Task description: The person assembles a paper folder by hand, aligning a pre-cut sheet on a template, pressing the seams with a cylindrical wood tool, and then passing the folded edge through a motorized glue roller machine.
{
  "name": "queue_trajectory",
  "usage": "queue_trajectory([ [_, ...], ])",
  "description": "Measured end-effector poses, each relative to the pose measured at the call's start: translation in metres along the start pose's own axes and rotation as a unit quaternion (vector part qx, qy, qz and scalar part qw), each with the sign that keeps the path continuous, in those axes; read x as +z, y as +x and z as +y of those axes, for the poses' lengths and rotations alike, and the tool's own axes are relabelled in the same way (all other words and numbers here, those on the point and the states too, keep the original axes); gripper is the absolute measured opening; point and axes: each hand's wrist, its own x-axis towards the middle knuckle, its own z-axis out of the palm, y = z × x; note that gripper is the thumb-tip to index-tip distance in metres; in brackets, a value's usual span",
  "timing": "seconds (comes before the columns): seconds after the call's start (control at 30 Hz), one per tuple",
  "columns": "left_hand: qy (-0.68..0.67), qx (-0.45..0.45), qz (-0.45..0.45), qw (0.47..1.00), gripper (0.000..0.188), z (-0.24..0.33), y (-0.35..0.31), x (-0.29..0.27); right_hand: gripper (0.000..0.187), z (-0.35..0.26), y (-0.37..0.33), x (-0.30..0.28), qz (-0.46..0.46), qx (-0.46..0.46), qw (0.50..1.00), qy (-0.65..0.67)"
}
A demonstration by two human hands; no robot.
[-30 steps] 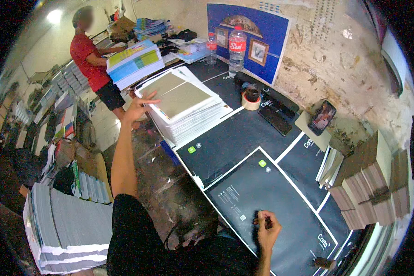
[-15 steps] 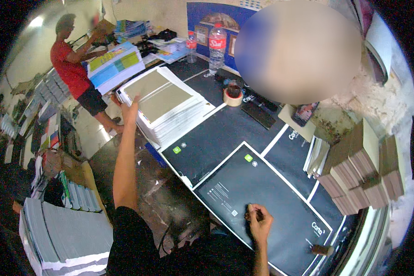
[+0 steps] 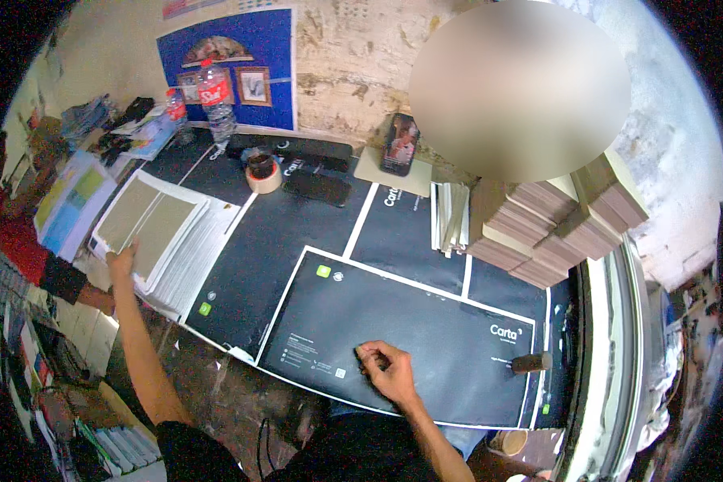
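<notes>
At the left of the table stands a thick stack of white paper sheets (image 3: 186, 269). Two grey-brown boards (image 3: 149, 215), a narrow gap between them, lie on its top sheet. My left hand (image 3: 121, 262) is at the near left edge of that top sheet, thumb above and fingers curled at the side. Over the black printed table covering (image 3: 442, 337), my right hand (image 3: 390, 371) is closed in a pinch. What its fingertips hold, if anything, is too small to make out. A short brown cylindrical piece (image 3: 531, 363) lies farther right on the covering.
Piled grey-brown board blocks (image 3: 530, 233) stand at the back right, beside a bundle of strips (image 3: 450, 217). A phone (image 3: 399, 145) leans near the wall. Behind are a tape roll (image 3: 263, 178) and plastic bottles (image 3: 215, 100). Another person's red sleeve (image 3: 12, 233) shows far left.
My view has turned to the right, so the table and stack appear farther left. My left hand stays at the stack's edge, and my right hand remains pinched over the black covering.
</notes>
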Motion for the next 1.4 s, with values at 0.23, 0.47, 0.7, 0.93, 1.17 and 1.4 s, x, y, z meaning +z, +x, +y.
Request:
queue_trajectory([
  [0.23, 0.084, 0.000, 0.033, 0.996, 0.096, 0.027, -0.013, -0.057, 0.014, -0.016, -0.001, 0.012, 0.000, -0.005, 1.000, 0.013],
  [0.47, -0.070, 0.363, 0.235, 0.899, 0.060, 0.241, -0.199, -0.019, 0.012, -0.020, 0.000, 0.009, 0.052, -0.040, 0.997, -0.038],
  [0.7, -0.323, 0.444, -0.169, 0.819, 0.011, 0.352, -0.421, 0.132, 0.021, -0.015, -0.003, 0.010, 0.064, -0.135, 0.985, -0.086],
  [0.93, -0.319, 0.297, -0.511, 0.740, 0.039, 0.342, -0.540, 0.252, 0.025, -0.005, -0.024, 0.004, 0.045, -0.102, 0.991, -0.079],
  [1.17, -0.302, 0.362, -0.441, 0.764, 0.040, 0.326, -0.546, 0.260, 0.025, -0.012, -0.075, -0.102, 0.164, 0.055, 0.983, -0.062],
  [1.4, -0.274, 0.375, -0.466, 0.753, 0.038, 0.336, -0.553, 0.269, 0.012, 0.021, -0.110, -0.147, 0.214, -0.050, 0.972, -0.079],
])
